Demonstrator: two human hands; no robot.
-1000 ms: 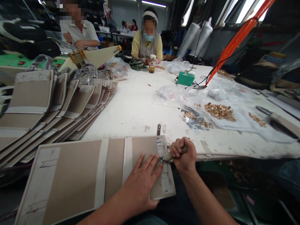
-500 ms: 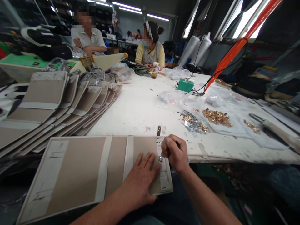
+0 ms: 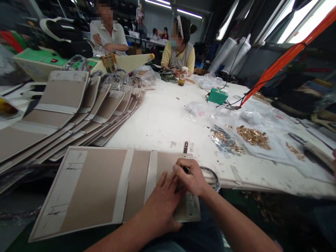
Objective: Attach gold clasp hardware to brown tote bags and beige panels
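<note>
A flat beige panel [image 3: 94, 185] with pale strips lies at the near table edge, partly overhanging it. My left hand [image 3: 164, 197] rests spread and flat on its right part, fingers pointing away from me. Close against those fingertips, my right hand [image 3: 190, 175] is closed around a dark-handled tool [image 3: 186, 169]; only the handle's black end shows, and its working tip is hidden. A handle loop wrapped in clear plastic [image 3: 216, 180] sticks out at the panel's right edge. Just beyond the panel lies a small dark metal strip [image 3: 186, 147].
At left is a fanned stack of similar panels [image 3: 63, 87]. Gold metal pieces [image 3: 253, 136] lie in piles at right, near a green box [image 3: 217, 96] and an orange-wrapped cable bundle [image 3: 288, 59]. A long-handled tool [image 3: 315, 150] lies far right. Two people sit across the table.
My right hand has moved left and inward, from the panel's right edge to beside my left fingertips, covering the metal fitting there. The plastic-wrapped loop now shows. The view has shifted slightly.
</note>
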